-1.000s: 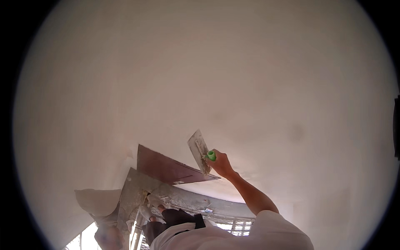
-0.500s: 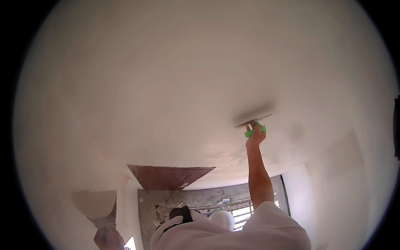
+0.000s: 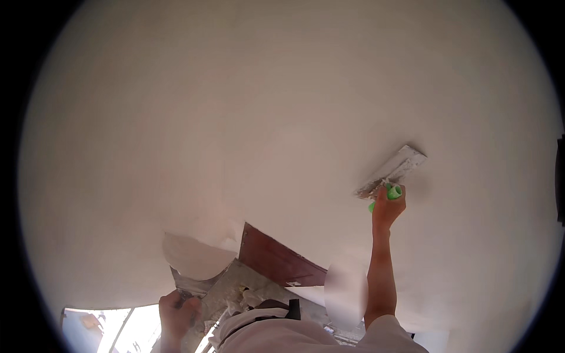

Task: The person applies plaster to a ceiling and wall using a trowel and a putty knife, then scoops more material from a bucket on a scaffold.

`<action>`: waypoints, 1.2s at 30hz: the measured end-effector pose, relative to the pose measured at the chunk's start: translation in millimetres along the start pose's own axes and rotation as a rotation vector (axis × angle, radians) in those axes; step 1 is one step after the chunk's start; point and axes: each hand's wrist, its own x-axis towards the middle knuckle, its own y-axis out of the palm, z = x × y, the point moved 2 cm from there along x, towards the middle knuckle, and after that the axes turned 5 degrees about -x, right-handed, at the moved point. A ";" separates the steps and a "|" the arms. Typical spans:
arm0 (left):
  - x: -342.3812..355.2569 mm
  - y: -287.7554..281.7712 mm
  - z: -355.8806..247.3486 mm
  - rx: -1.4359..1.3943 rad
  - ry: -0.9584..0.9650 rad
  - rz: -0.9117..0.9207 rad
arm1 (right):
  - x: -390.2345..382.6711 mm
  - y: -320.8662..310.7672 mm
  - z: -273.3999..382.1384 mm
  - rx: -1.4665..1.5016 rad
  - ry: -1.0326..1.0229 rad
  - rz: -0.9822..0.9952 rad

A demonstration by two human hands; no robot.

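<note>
A metal trowel (image 3: pixel 400 165) with a green handle is in my right hand (image 3: pixel 388 203), fingers wrapped round the grip. Its blade lies against or just off the broad white plastered surface (image 3: pixel 282 106); I cannot tell whether they touch. Pale smears cover the blade. My left hand (image 3: pixel 176 312), low at left, grips a wide metal scraper (image 3: pixel 197 282) with a rounded pale mass on it, apparently plaster (image 3: pixel 197 253).
A reddish-brown door panel (image 3: pixel 271 253) shows below the white surface. A grey, cluttered floor (image 3: pixel 247 276) is partly hidden by my body. A bright window or opening (image 3: pixel 112 329) lies at lower left.
My right hand and trowel moved right and up, then slightly lower, the blade changing angle. My left hand and scraper moved right. The view of the door and surroundings shifted.
</note>
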 end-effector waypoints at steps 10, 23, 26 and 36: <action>-39.2 -1.6 24.1 0.010 0.082 -0.074 | -55.0 218.4 176.9 -0.173 -0.423 0.605; -80.3 56.6 -12.4 0.413 0.430 -0.680 | -318.9 135.4 60.4 0.533 1.199 2.074; -81.0 56.0 -15.3 0.594 0.586 -0.777 | -376.9 85.9 53.5 0.500 1.363 2.232; -97.8 34.2 -6.7 1.235 0.502 -0.820 | -352.0 112.7 76.5 0.812 1.412 2.238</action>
